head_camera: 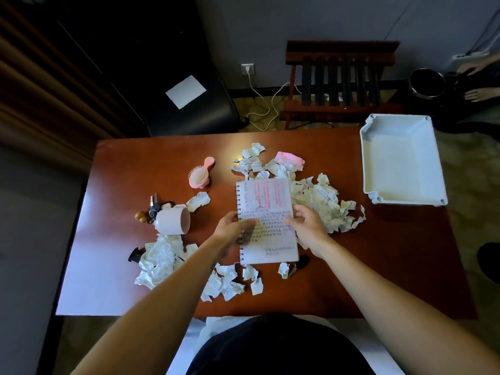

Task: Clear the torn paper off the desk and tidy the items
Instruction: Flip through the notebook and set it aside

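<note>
A person's left hand (233,226) and right hand (307,226) are holding a handwritten spiral notebook (266,212) by its side edges over a reddish desk (384,255), where torn paper (324,203) is lying in heaps (a white tray (364,161) is sitting at the far right corner), with a pink hairbrush (200,174) and a tipped cup (173,220) to the left.

Left hand (234,226) and right hand (307,226) bare, forearms (167,293) bare, black garment (270,347), possibly a shirt, over torso

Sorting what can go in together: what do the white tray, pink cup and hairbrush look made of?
White tray: likely moulded plastic, matte, with rounded corner lugs. Pink cup: ribbed, matte wall; ceramic or plastic, cannot tell. Pink hairbrush: smooth plastic-looking body, slight sheen, pale bristles.
</note>
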{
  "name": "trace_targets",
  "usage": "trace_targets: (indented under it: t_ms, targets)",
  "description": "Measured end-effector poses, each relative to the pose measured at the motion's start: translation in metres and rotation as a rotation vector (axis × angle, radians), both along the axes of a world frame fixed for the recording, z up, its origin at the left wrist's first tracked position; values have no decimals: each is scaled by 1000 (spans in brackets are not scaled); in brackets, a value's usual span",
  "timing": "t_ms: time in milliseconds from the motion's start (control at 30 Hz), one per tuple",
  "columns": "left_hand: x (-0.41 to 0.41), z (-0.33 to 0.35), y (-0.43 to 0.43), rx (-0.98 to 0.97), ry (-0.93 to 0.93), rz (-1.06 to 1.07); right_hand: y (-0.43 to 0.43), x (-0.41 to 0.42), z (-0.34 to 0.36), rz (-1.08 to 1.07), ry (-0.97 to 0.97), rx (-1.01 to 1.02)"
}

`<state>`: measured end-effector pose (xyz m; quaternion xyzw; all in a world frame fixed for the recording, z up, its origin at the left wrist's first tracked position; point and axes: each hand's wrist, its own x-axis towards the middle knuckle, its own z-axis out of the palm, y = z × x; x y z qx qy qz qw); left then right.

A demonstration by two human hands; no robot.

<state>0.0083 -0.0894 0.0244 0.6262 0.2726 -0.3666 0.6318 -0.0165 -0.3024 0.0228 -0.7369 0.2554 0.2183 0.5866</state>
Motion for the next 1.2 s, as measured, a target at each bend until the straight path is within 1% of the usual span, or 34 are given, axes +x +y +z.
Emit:
trace_targets:
  t_ms: [167,333,667,900,1033,1200]
  targets:
    - [2,5,-34,36,-51,-164,-36,-23,3,-134,-21,-27]
    - [-5,8,-70,39,-62,-276,-71,-54,6,-227,-29,-64]
    - [-40,-4,-147,-6,65,-458,-131,-118,12,-410,43,-146]
    - [-71,-18,-198,-90,122,-552,-166,-151,-4,-464,135,-212]
    - [-78,-27,-221,-88,163,-567,-184,-153,-23,-403,183,-230]
    - [-79,-38,-248,-79,213,-560,-205,-150,-43,-384,234,-284]
